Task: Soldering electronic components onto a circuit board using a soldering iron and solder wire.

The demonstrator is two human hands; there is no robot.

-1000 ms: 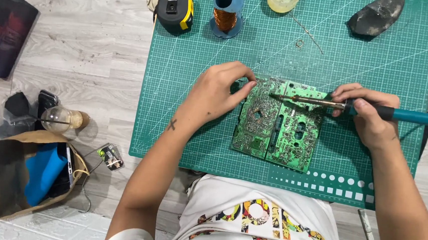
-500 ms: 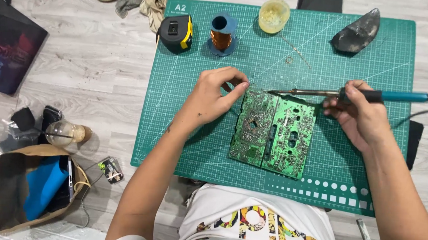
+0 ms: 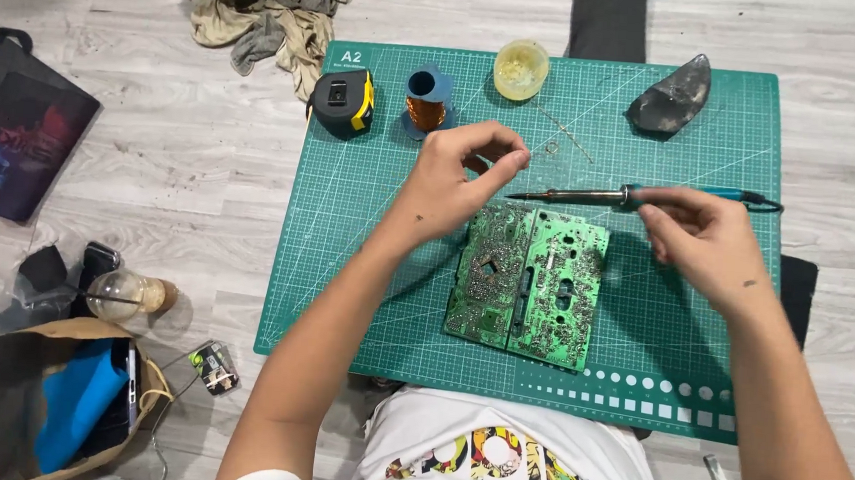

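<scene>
The green circuit board (image 3: 530, 285) lies flat on the green cutting mat (image 3: 365, 266), just below both hands. The left hand (image 3: 457, 182) has lifted off the board since half a second ago, fingers pinched, perhaps on solder wire. The right hand (image 3: 703, 239) grips the soldering iron (image 3: 591, 195), now raised clear, tip pointing left.

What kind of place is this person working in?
Probably a home hobby spot for electronics repair, set up on a wood-look floor rather than a bench. A green cutting mat holds a green circuit board, the right hand holds a soldering iron, and a tape measure lies nearby.
</scene>
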